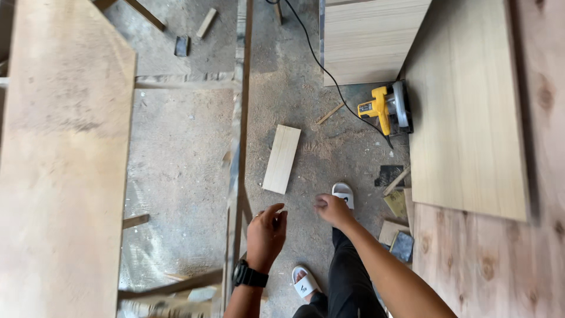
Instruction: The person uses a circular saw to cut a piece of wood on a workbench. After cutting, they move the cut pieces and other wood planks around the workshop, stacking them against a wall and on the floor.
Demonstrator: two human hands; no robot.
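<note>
View: looking straight down from the head at a dusty concrete floor (176, 153) strewn with sawdust.
Left hand: the left hand (266, 232) hangs in the air with fingers loosely curled, grasping nothing; a black wristwatch (249, 275) sits on its wrist.
Right hand: the right hand (331, 208) reaches forward, fingers loosely bent and empty, above a white sandal (344, 192).
Nearest piece: a short pale wooden board (282, 158) lies flat on the floor just ahead of both hands, touching neither.
Saw: a yellow circular saw (388, 108) rests on the floor to the right, well apart from the hands, its black cord (318, 59) trailing away.
Right side: a large plywood sheet (465, 112) lies over a knotty wooden panel (500, 265).
Left side: a broad brown board (59, 165) fills the edge.
Offcuts: small wood scraps (394, 203) sit by the right foot.
</note>
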